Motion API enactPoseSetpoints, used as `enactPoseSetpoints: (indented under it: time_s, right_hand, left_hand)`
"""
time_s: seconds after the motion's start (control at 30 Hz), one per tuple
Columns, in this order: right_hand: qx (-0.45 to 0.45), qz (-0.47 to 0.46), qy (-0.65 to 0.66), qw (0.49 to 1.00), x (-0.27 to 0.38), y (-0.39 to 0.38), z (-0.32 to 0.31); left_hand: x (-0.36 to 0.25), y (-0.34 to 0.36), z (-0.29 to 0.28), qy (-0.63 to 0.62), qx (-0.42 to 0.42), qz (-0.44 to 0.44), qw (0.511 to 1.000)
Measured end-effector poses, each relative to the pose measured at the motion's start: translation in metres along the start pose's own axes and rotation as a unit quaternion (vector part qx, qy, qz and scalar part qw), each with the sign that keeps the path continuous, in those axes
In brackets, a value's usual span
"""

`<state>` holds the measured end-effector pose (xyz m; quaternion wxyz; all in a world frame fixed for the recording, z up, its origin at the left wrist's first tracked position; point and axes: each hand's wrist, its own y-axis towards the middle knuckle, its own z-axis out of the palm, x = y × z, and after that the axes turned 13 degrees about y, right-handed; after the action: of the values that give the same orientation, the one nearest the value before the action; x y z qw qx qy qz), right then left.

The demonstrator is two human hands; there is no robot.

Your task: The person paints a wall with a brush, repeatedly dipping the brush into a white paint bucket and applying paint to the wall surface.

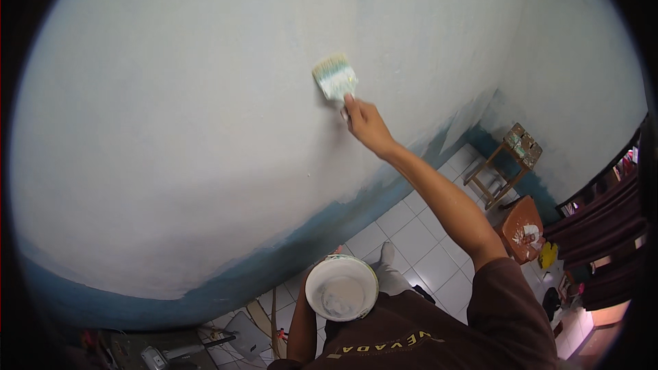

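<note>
Showing yellow printed lettering (387, 342), the brown T-shirt (459, 322) is nearest. The left hand (336, 251), mostly hidden, its grip unclear, is at a white paint bucket (343, 266). Farther out, the right hand (366, 123) closes around a flat paintbrush (337, 83) before the whitish wall (226, 82).

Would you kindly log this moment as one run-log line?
right hand: holds paintbrush near wall, contact unclear | left hand: mostly hidden, at white bucket | wall: pale above, blue below
</note>
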<state>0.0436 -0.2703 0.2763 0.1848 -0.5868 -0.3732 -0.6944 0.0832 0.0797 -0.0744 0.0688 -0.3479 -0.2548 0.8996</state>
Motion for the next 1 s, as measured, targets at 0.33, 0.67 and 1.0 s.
enactPoseSetpoints:
  time_s: [0.33,0.67,1.0]
  right_hand:
    - [0.014,0.094,-0.125,0.988,-0.053,-0.081,-0.048]
    - [-0.088,-0.389,-0.274,0.875,0.122,0.004,-0.026]
    - [-0.118,-0.303,-0.397,0.858,-0.051,-0.045,-0.015]
  left_hand:
    - [-0.038,-0.036,0.075,0.139,0.013,0.188,0.972]
    - [-0.048,-0.055,0.111,0.099,-0.015,0.187,0.977]
    - [-0.048,-0.062,0.102,0.026,0.003,0.132,0.991]
